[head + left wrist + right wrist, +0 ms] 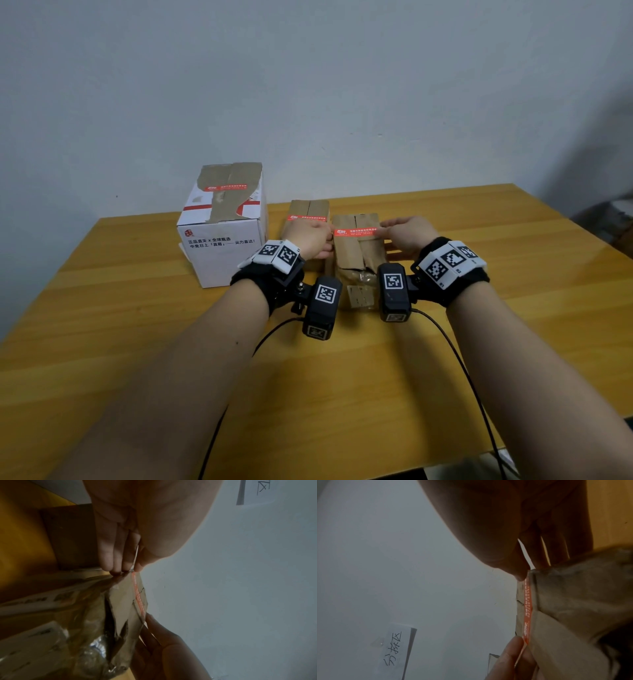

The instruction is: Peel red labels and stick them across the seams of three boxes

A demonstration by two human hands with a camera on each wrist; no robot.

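Yellow wooden bench (445, 342) against a pale wall, bearing three boxes. The left hand (310, 240) and right hand (407, 234) each pinch one end of a red printed label (356, 232), fingers clamped on it. The label spans the seam of the nearest brown cardboard box (356, 260) (contact uncertain).

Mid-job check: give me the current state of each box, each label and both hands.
white box: label stuck across its taped top seam.
back brown box: label across its seam.
front brown box: flaps closed.
third label: stretched across the front seam.
left hand: pinches its left end.
right hand: pinches its right end.
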